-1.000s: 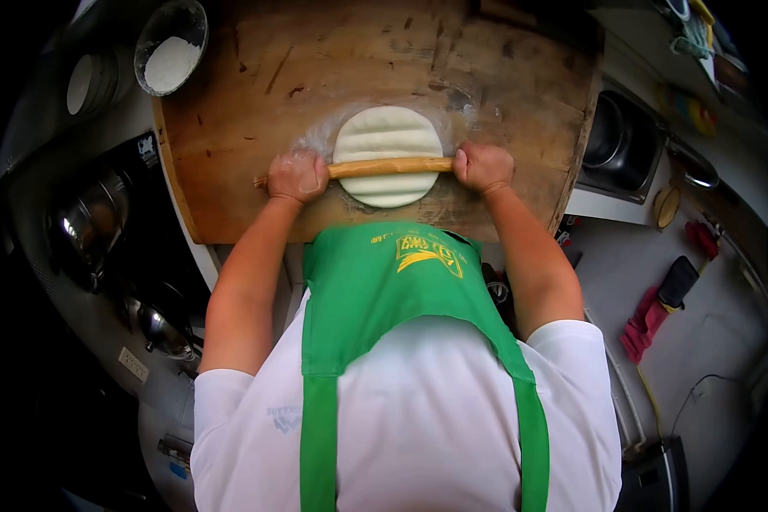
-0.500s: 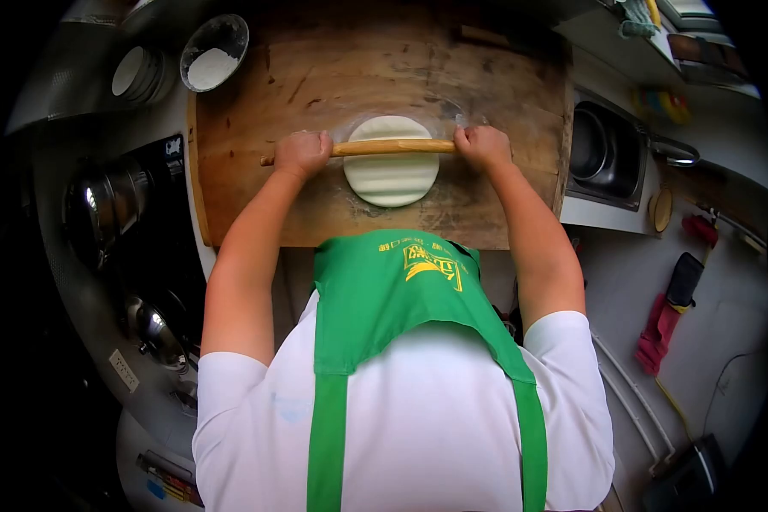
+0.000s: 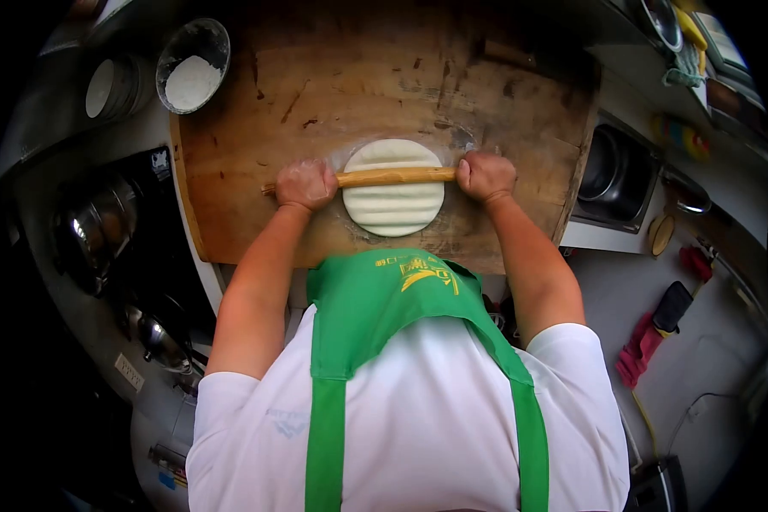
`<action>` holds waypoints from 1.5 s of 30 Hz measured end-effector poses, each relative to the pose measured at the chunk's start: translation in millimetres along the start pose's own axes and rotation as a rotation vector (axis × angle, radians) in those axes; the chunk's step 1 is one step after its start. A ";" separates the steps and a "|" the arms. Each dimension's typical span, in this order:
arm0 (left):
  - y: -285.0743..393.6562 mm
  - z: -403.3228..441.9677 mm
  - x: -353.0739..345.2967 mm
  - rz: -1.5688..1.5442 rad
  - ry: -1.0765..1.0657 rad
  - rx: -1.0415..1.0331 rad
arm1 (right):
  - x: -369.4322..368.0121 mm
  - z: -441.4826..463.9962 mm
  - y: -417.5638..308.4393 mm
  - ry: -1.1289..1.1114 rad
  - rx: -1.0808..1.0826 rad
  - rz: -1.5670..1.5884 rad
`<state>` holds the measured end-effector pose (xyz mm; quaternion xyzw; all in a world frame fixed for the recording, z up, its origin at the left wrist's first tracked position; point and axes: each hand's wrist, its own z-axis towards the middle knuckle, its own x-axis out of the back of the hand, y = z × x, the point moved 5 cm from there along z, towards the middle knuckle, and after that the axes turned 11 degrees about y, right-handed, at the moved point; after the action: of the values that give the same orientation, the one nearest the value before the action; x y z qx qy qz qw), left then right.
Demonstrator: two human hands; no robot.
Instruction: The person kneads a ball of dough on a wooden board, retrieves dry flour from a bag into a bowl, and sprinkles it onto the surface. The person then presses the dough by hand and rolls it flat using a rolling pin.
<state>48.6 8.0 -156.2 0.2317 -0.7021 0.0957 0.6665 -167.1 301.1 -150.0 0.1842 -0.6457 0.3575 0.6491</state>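
Note:
A round, flat piece of pale dough point(image 3: 392, 209) with several crosswise ridges lies on the wooden board point(image 3: 350, 94). Across its upper half rests a wooden rolling pin point(image 3: 397, 176). My left hand point(image 3: 307, 183) is wrapped round the pin just left of the dough, and the pin's end sticks out beyond it. At the right end of the pin, my right hand point(image 3: 486, 176) is closed in a fist round it. Light flour marks the board beside the dough.
A bowl of white flour point(image 3: 192, 83) stands past the board's upper left corner, beside stacked dishes point(image 3: 102, 88). Metal pots point(image 3: 102, 218) are at the left. A sink point(image 3: 610, 175) lies right of the board.
Both hands have moved with the pin, first away from my body to the dough's upper part, then slightly back toward it. More ridges show on the dough. The whole view has also shifted.

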 end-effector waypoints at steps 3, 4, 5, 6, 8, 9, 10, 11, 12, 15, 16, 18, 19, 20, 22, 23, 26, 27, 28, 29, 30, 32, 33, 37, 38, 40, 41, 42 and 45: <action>6.1 -7.8 9.3 0.005 -0.047 0.018 | 2.7 -2.3 -1.8 -0.088 -0.070 -0.020; 7.5 -5.7 13.4 -0.006 -0.118 0.064 | 3.7 -3.3 -0.9 -0.169 -0.133 -0.029; 7.1 5.2 18.5 -0.018 -0.173 0.115 | 3.6 -0.2 0.0 -0.229 -0.161 -0.011; 6.4 14.2 28.2 -0.016 -0.147 0.117 | 13.2 10.8 -1.5 -0.206 -0.148 -0.014; 2.0 14.3 37.7 0.003 -0.237 0.167 | 25.4 17.0 -3.3 -0.300 -0.170 0.016; -1.0 19.4 40.4 0.002 -0.238 0.172 | 30.4 22.4 -5.8 -0.303 -0.165 0.016; -5.0 28.0 42.3 -0.007 -0.226 0.155 | 33.6 31.6 -7.2 -0.300 -0.176 0.008; -7.3 32.6 42.5 -0.016 -0.215 0.135 | 33.0 38.8 -7.4 -0.297 -0.188 0.000; -7.2 34.6 40.7 -0.016 -0.218 0.140 | 26.5 43.8 -6.2 -0.301 -0.184 0.002; -11.4 35.2 27.9 -0.030 -0.151 0.175 | 5.3 45.6 -4.6 -0.309 -0.189 -0.036; -13.8 34.4 23.0 -0.036 -0.042 0.123 | 5.4 43.2 -4.2 -0.290 -0.194 -0.034; -15.2 34.2 11.6 -0.058 0.047 0.083 | -1.2 39.0 0.7 -0.297 -0.198 -0.042; -16.1 32.7 8.3 -0.037 0.052 0.079 | -3.2 37.0 1.7 -0.234 -0.171 -0.050; -18.2 35.2 6.0 -0.008 0.065 0.072 | -6.4 40.9 1.9 -0.162 -0.143 -0.053; -20.2 34.5 2.4 -0.005 0.066 0.060 | -11.0 43.2 1.0 -0.137 -0.109 -0.042; -19.1 36.4 3.7 -0.004 0.090 0.038 | -8.1 44.7 0.0 -0.090 -0.077 -0.041; -13.5 41.8 10.5 0.004 0.087 0.042 | -6.9 44.7 0.7 -0.082 -0.093 -0.031; -11.2 43.3 13.7 0.001 0.105 0.037 | -4.3 43.2 0.5 -0.065 -0.091 -0.038; -10.5 47.9 13.0 -0.011 0.072 0.029 | -3.8 44.1 0.2 -0.091 -0.118 -0.043; -11.5 48.7 16.4 -0.019 0.042 0.020 | -2.1 44.3 -1.4 -0.112 -0.145 -0.043; -9.0 45.3 24.6 -0.015 0.064 0.019 | 5.7 43.8 -4.4 -0.091 -0.138 -0.044; -9.0 33.7 33.3 -0.022 0.021 0.131 | 15.1 41.2 -6.4 -0.133 -0.162 -0.057; -10.2 20.2 36.7 -0.025 0.021 0.143 | 20.8 32.5 -8.4 -0.137 -0.151 -0.058; -5.0 -49.1 25.9 -0.091 0.112 0.078 | 24.0 -13.5 -18.4 -0.190 -0.050 -0.006; -5.2 -67.5 15.9 -0.122 0.093 0.117 | 15.5 -27.9 -21.1 -0.203 -0.020 0.016; -2.1 -78.6 10.3 -0.095 0.066 0.131 | 4.9 -41.6 -22.4 -0.147 0.023 -0.018; -1.3 -76.2 12.6 -0.108 0.133 0.083 | 0.8 -40.8 -22.0 -0.068 0.044 -0.056; 0.0 -76.0 14.0 -0.124 0.196 0.035 | -3.9 -39.0 -23.1 -0.089 0.062 -0.048; -1.0 -70.6 10.0 -0.128 0.250 -0.017 | -1.3 -36.0 -22.4 -0.014 0.107 0.031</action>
<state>112.0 36.5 -140.0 0.2567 -0.5983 0.0750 0.7553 -125.9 310.9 -149.9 0.2111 -0.6331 0.4000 0.6283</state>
